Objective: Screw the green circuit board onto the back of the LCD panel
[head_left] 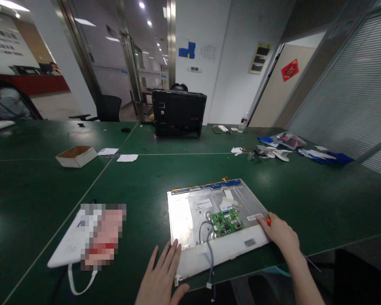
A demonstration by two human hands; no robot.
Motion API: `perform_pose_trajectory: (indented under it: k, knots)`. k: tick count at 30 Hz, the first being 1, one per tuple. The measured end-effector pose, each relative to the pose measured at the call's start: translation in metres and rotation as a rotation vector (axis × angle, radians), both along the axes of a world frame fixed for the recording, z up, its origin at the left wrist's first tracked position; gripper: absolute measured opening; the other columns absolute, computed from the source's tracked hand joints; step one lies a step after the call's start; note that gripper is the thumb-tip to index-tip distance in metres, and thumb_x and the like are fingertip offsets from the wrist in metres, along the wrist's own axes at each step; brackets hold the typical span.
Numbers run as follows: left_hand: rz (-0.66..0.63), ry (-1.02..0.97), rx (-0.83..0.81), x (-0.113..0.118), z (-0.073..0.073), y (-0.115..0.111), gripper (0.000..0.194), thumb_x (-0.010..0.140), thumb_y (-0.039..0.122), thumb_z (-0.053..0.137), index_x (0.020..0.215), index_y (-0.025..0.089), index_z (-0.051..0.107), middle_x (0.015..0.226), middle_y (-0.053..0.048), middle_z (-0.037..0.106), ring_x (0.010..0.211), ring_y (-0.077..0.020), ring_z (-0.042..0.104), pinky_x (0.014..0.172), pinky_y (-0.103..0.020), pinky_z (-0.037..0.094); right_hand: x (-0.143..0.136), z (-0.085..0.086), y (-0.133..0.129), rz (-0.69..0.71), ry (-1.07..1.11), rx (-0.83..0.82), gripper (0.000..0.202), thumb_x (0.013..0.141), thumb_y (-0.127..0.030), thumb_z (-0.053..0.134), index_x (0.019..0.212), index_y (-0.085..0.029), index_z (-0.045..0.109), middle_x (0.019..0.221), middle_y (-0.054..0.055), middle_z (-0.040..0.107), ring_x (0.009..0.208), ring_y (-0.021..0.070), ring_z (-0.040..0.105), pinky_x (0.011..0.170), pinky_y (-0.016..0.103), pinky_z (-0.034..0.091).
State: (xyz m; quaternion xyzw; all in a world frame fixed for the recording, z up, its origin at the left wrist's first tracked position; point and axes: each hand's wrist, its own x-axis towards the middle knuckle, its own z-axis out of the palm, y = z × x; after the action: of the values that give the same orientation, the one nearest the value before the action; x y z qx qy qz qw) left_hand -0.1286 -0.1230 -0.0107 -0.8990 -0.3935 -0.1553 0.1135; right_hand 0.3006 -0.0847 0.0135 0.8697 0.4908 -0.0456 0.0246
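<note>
A flat display panel (pixel 190 212) lies back side up near the table's front edge, its metal back bare. On it sits a green circuit board (pixel 226 222), with a grey cable (pixel 210 250) running over the near edge. A blue circuit strip (pixel 206 187) lines its far edge. My left hand (pixel 160 273) is open, fingers spread, at the panel's near left corner. At the right edge my right hand (pixel 281 233) is closed round a screwdriver (pixel 269 221); some orange handle shows, and its thin shaft points back toward me. My right thumb rests on the panel.
The green table (pixel 139 212) holds a white device (pixel 74 241) with a cable at left, a small open box (pixel 76 157), and a black monitor housing (pixel 179 113) at the back. Plastic bags (pixel 288 140), gloves (pixel 281 153) and a bottle (pixel 243 123) are at far right.
</note>
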Motion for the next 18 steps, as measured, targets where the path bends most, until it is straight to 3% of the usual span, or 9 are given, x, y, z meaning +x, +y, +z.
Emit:
perform_pose_trajectory:
  k: [3,8,12,18]
  knots:
    - [0.035,0.016,0.083,-0.005,-0.001,-0.002,0.073,0.088,0.059,0.041,0.145,0.016,0.027,0.14,-0.007,0.046,0.125,-0.0251,0.044,0.106,-0.039,0.021,0.001,-0.011,0.001,0.002,0.033,-0.01,0.06,0.088,-0.059,0.025,0.112,-0.014,0.057,0.098,0.018,0.066,0.087,0.0334,0.064,0.068,0.042,0.048]
    - [0.182,0.04,0.116,-0.021,-0.012,-0.007,0.069,0.086,0.059,0.044,0.138,0.014,0.04,0.138,-0.011,0.049,0.126,-0.0278,0.043,0.108,-0.045,0.018,-0.019,-0.012,-0.001,0.069,0.032,0.003,0.057,0.087,-0.061,0.029,0.112,-0.019,0.059,0.088,0.015,0.068,0.085,0.0329,0.065,0.065,0.039,0.047]
    - [0.346,0.051,0.076,-0.035,-0.022,-0.01,0.074,0.083,0.065,0.041,0.13,0.008,0.05,0.134,-0.016,0.051,0.125,-0.0319,0.043,0.107,-0.049,0.022,-0.052,-0.012,-0.005,0.137,0.033,0.063,0.053,0.09,-0.055,0.03,0.125,-0.021,0.051,0.089,0.012,0.069,0.081,0.0298,0.066,0.064,0.037,0.047]
    - [0.559,0.052,-0.029,-0.043,-0.025,-0.005,0.083,0.081,0.069,0.034,0.121,-0.001,0.056,0.129,-0.024,0.053,0.121,-0.035,0.048,0.103,-0.049,0.034,-0.089,-0.009,-0.013,0.191,0.046,0.048,0.051,0.091,-0.053,0.029,0.124,-0.019,0.049,0.086,0.012,0.07,0.078,0.0304,0.068,0.063,0.038,0.048]
